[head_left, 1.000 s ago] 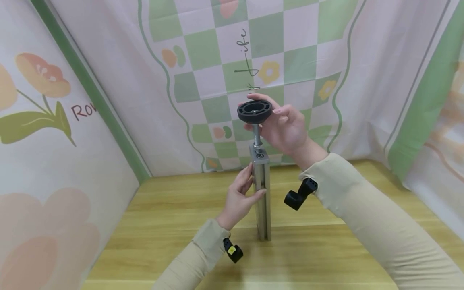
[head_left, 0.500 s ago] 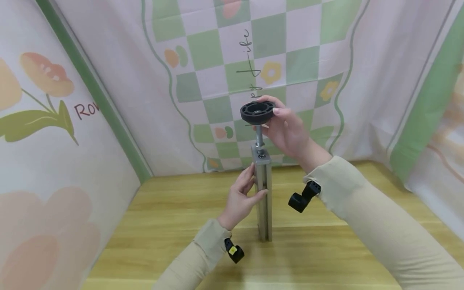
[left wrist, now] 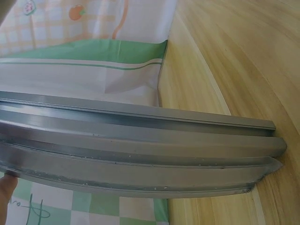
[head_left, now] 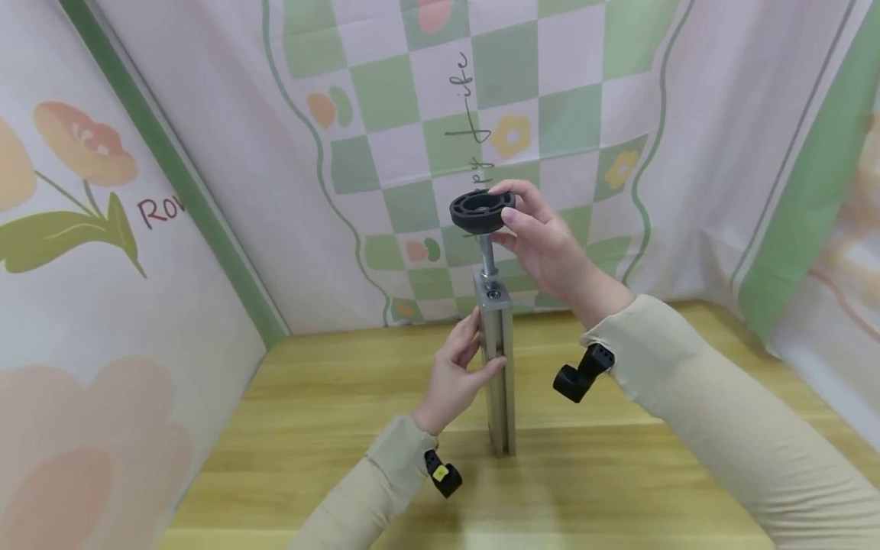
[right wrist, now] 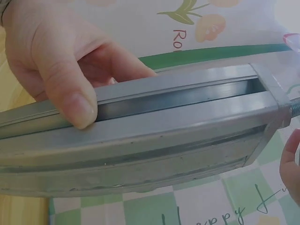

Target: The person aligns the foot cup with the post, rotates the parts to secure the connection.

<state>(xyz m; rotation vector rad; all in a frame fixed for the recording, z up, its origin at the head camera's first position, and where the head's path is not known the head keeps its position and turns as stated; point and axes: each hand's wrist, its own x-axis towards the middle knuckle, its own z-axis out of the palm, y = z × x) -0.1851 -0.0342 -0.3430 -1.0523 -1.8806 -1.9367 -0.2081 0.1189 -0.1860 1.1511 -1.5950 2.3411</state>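
A grey slotted aluminium profile [head_left: 496, 367] stands upright on the wooden table, with an end plate [head_left: 493, 296] bolted on top. From that plate rises a threaded stem bearing a black round levelling foot [head_left: 481, 212], its hollow side up. My left hand [head_left: 454, 374] grips the profile's upper half, thumb on the near face; in the right wrist view the thumb [right wrist: 77, 108] presses at the slot. My right hand [head_left: 546, 241] pinches the right rim of the levelling foot between thumb and fingers. The profile's lower end [left wrist: 267, 159] meets the table in the left wrist view.
The wooden table [head_left: 330, 397] reaches back to a hanging cloth [head_left: 385, 160] with a green checked print. More printed cloth [head_left: 131, 321] walls the left side, and a green-banded curtain [head_left: 791, 252] hangs at the right. Each sleeve cuff carries a black camera mount.
My right hand's fingers have shifted round the foot's rim, with the thumb now farther forward and the wrist slightly to the right. My left hand and the profile stay in place.
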